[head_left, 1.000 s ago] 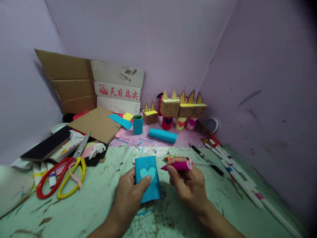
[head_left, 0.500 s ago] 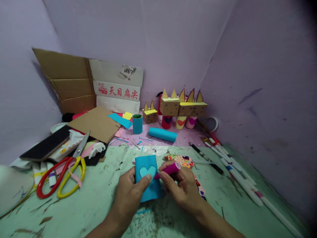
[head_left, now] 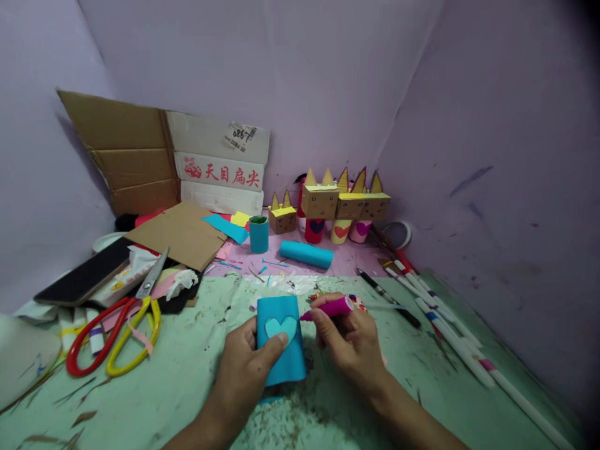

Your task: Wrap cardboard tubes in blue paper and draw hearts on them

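Note:
My left hand (head_left: 250, 359) grips a folded piece of blue paper (head_left: 287, 369) by its left side. A lighter blue heart cutout (head_left: 279, 328) lies on the paper's face, with my left thumb pressed over its lower part. Between the thumb and fingers of my right hand (head_left: 349, 334) is a magenta marker (head_left: 334, 308), its tip pointing left beside the paper's right edge. The tip looks slightly apart from the paper. Behind my right hand, a patterned piece is mostly hidden.
Red-and-yellow scissors (head_left: 126, 319) lie at left by a cardboard sheet (head_left: 180, 234). A blue tube (head_left: 307, 254) and a blue cup (head_left: 259, 235) are farther back. Cardboard box heads (head_left: 321, 201) on paper rolls stand behind. A black pen (head_left: 389, 299) and white markers (head_left: 454, 340) lie at right.
My right hand has drawn the magenta marker back to the right, away from the heart, and lifted it a little. My left hand keeps hold of the blue paper.

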### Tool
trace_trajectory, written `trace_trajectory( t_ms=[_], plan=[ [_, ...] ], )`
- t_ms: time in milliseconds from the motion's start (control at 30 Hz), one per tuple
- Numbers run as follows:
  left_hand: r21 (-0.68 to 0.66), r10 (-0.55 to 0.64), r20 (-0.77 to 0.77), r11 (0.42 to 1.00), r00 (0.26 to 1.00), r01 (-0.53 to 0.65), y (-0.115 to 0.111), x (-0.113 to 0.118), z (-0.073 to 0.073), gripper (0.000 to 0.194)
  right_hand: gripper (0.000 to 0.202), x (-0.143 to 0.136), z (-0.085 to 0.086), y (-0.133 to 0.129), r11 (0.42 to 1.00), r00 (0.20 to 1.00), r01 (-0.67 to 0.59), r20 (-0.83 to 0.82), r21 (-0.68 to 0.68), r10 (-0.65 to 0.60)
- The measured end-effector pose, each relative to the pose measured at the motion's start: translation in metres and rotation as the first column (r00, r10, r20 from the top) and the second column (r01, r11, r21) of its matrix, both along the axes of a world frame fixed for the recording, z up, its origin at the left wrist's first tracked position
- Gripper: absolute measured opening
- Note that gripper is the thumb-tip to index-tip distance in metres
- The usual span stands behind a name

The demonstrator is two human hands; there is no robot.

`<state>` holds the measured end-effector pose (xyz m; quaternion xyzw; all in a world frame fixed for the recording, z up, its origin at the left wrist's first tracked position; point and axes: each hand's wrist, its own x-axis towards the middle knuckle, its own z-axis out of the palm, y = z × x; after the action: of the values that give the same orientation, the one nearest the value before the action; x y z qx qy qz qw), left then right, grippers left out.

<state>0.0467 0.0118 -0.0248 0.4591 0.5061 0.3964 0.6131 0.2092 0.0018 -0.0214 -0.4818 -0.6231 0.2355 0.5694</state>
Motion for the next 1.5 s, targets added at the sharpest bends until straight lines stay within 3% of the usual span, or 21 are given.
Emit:
trace_trajectory(
  t_ms=[167, 333, 700, 1200, 1500],
  plan=[
    [0.003, 0.060, 0.023, 0.998, 0.998, -0.060, -0.001, 0.000, 0.005, 0.035, 0.010, 0.000, 0.000, -0.003, 1.000, 0.999, -0.014, -0.048, 0.006, 0.014],
    [0.012, 0.084, 0.038, 0.996, 0.996, -0.084, 0.000, 0.000, 0.003, 0.033, 0.007, -0.004, -0.005, -0.009, 0.997, 0.996, -0.083, 0.022, -0.007, 0.083],
    [0.045, 0.115, 0.007, 0.992, 0.993, -0.115, 0.001, 0.003, 0.009, 0.028, 0.006, -0.005, -0.007, -0.009, 0.993, 0.982, -0.098, 0.165, 0.066, 0.086],
    [0.080, 0.113, -0.085, 0.991, 0.990, -0.106, 0.000, 0.002, 0.009, 0.023, 0.008, -0.012, -0.008, -0.012, 0.977, 0.971, -0.167, 0.193, 0.135, 0.139],
    [0.114, 0.130, -0.112, 0.987, 0.985, -0.117, 0.001, 0.002, 0.007, 0.020, 0.008, -0.018, -0.005, -0.013, 0.978, 0.974, -0.187, 0.147, 0.090, 0.173]
  ],
)
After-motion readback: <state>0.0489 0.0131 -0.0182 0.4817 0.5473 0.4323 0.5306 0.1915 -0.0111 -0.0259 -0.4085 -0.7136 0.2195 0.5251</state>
